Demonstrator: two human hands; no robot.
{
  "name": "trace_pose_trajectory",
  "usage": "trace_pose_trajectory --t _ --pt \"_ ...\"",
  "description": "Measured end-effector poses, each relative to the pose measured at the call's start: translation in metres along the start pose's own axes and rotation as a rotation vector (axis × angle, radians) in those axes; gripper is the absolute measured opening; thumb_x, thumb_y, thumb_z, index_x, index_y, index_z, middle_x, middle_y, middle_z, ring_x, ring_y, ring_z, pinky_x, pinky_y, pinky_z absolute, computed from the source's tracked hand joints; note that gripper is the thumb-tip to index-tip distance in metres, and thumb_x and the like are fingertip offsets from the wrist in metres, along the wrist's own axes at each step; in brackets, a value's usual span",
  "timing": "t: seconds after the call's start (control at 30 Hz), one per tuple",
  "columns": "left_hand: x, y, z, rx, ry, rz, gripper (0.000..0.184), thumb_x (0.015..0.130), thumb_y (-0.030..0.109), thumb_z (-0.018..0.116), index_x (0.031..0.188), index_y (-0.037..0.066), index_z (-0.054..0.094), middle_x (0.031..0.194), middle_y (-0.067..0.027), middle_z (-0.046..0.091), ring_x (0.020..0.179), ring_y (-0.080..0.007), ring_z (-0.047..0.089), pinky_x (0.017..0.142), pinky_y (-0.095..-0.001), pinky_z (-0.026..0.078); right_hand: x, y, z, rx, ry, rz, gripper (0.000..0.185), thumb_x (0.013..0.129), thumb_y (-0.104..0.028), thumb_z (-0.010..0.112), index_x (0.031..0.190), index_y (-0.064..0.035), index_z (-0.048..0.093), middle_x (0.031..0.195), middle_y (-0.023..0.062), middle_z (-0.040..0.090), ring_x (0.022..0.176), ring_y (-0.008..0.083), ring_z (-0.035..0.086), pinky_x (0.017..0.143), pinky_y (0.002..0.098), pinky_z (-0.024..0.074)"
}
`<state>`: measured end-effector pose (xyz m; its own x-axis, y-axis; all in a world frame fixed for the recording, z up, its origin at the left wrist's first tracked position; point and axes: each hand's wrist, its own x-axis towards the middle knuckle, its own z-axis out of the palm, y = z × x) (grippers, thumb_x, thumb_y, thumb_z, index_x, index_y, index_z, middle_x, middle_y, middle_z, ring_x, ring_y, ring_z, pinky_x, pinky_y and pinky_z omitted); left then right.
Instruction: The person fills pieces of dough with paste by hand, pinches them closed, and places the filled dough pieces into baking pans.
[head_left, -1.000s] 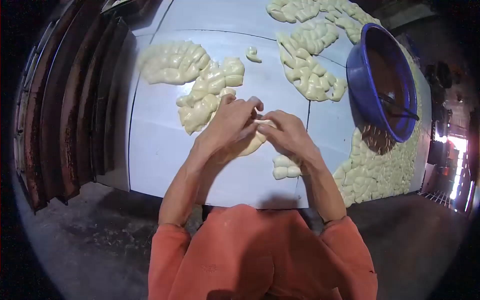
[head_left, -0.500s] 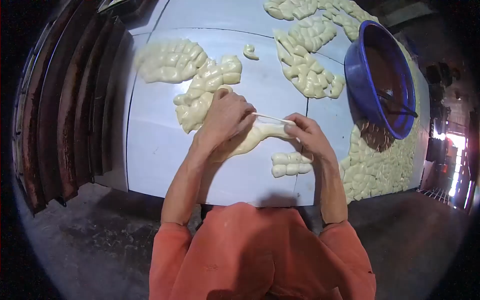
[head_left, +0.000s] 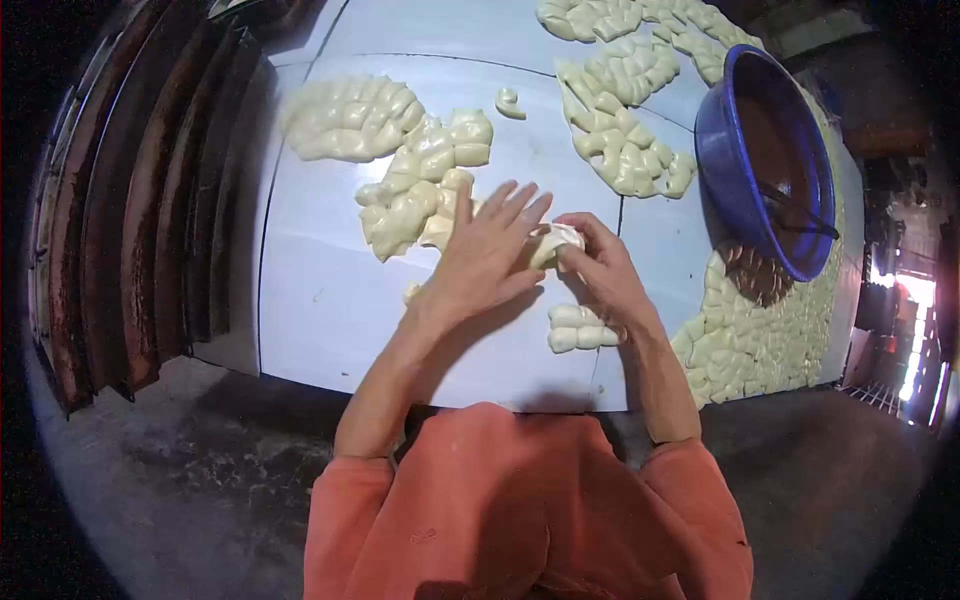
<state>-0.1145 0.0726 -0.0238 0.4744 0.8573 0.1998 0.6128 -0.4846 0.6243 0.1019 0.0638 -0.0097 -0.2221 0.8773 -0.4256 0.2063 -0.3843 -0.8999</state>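
My left hand (head_left: 487, 248) lies palm down with its fingers spread, over pale dough beside the central clump (head_left: 425, 150). What lies under its palm is hidden. My right hand (head_left: 598, 262) pinches the end of a dough piece (head_left: 553, 243) between thumb and fingers, just right of my left hand. Below my right hand sits a small group of rounded dough pieces (head_left: 577, 329) on the white table. A tiny bit of dough (head_left: 411, 292) shows beside my left wrist.
A blue basin (head_left: 712, 160) with brown contents and a dark utensil (head_left: 795, 215) stands at the right. Dough sheets (head_left: 625, 145) lie beyond my hands, and more dough (head_left: 750, 330) covers the table's right side. Dark metal trays (head_left: 140, 210) stand at the left. A small curl of dough (head_left: 509, 104) lies at the back.
My left hand has let go of the thin stretched dough edge and spread its fingers. The dough between my hands is now shorter and bunched at my right hand, which has moved slightly left.
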Motion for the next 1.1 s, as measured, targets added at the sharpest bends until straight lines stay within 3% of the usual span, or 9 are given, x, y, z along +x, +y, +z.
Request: trace_pose_trajectory --t 0.17,0.23,0.33,0.47,0.53,0.77,0.93,1.03,1.1 --pt "0.000 0.006 0.016 -0.162 -0.046 -0.096 0.106 0.078 0.026 0.081 0.159 0.005 0.017 0.128 -0.0130 0.061 0.122 -0.0325 0.056 0.118 -0.0645 0.014 0.002 -0.001 0.004 0.160 -0.084 0.065 0.037 0.091 -0.017 0.066 0.123 0.0005 0.060 0.103 0.0084 0.063 0.092 0.0144 0.061 0.075 0.0287 0.0513" --pt "-0.001 0.005 0.017 -0.149 -0.028 -0.040 0.106 0.081 0.027 0.079 0.160 0.004 0.012 0.119 -0.0136 0.063 0.114 -0.0329 0.059 0.118 -0.0650 0.016 0.004 -0.001 -0.001 -0.445 0.018 -0.161 0.035 0.090 -0.019 0.067 0.118 0.0017 0.062 0.104 0.0138 0.063 0.091 0.0206 0.063 0.079 0.0349 0.0519" --pt "0.000 0.007 0.017 -0.057 -0.080 -0.081 0.107 0.082 0.028 0.078 0.160 0.003 0.008 0.117 -0.0140 0.062 0.112 -0.0318 0.060 0.116 -0.0653 0.020 0.008 0.011 0.005 -0.393 0.103 -0.219 0.030 0.088 -0.018 0.066 0.111 0.0006 0.064 0.093 0.0167 0.064 0.082 0.0245 0.062 0.075 0.0374 0.0507" --pt "0.001 0.012 0.026 -0.041 0.094 0.005 0.012 0.085 0.014 0.071 0.092 0.005 0.067 0.085 -0.0094 0.067 0.101 -0.0288 0.065 0.114 -0.0637 0.027 0.002 0.010 0.006 -0.245 0.110 -0.139 0.020 0.089 -0.014 0.068 0.102 0.0003 0.065 0.077 0.0056 0.064 0.065 0.0148 0.057 0.061 0.0291 0.0478" --pt "0.002 0.014 0.025 0.015 0.030 -0.005 0.015 0.086 0.016 0.071 0.098 0.007 0.068 0.095 -0.0103 0.070 0.108 -0.0288 0.065 0.115 -0.0628 0.027 -0.008 -0.008 0.006 0.113 0.068 -0.023 0.015 0.084 -0.007 0.074 0.095 -0.0004 0.066 0.077 0.0009 0.063 0.066 0.0063 0.056 0.057 0.0216 0.0445" --pt "-0.005 0.007 0.044 0.102 0.130 -0.002 0.023 0.091 0.021 0.068 0.112 0.010 0.066 0.118 -0.0065 0.070 0.124 -0.0272 0.060 0.114 -0.0634 0.027 -0.032 -0.020 -0.044 0.803 0.103 -0.327 0.017 0.083 -0.001 0.069 0.098 -0.0018 0.062 0.084 0.0084 0.065 0.073 0.0147 0.063 0.067 0.0273 0.0515" --pt "0.009 0.030 0.022 0.068 0.184 0.022 0.095 0.077 0.059 0.076 0.146 0.002 0.047 0.128 -0.0236 0.063 0.128 -0.0381 0.055 0.117 -0.0636 0.019 -0.038 -0.029 -0.047 0.602 0.115 -0.193 0.054 0.090 -0.008 0.062 0.141 0.0051 0.049 0.119 0.0183 0.068 0.105 0.0207 0.067 0.091 0.0286 0.0535" --pt "0.028 0.062 -0.003 -0.379 0.016 -0.095 0.085 0.079 0.041 0.083 0.144 0.000 0.049 0.135 -0.0226 0.061 0.129 -0.0321 0.057 0.115 -0.0517 0.033 -0.041 -0.015 -0.029 0.641 0.133 -0.134 0.047 0.090 -0.006 0.065 0.134 0.0020 0.056 0.107 0.0120 0.071 0.092 0.0145 0.070 0.076 0.0217 0.0561" --pt "0.037 0.075 -0.005 -0.750 -0.091 -0.297 0.050 0.086 0.022 0.079 0.128 -0.002 0.064 0.114 -0.0132 0.073 0.105 -0.0187 0.069 0.092 -0.0326 0.053 -0.047 -0.013 -0.021 0.574 0.179 -0.121 0.043 0.089 -0.008 0.068 0.130 0.0007 0.059 0.103 0.0098 0.071 0.087 0.0131 0.070 0.072 0.0199 0.0551"
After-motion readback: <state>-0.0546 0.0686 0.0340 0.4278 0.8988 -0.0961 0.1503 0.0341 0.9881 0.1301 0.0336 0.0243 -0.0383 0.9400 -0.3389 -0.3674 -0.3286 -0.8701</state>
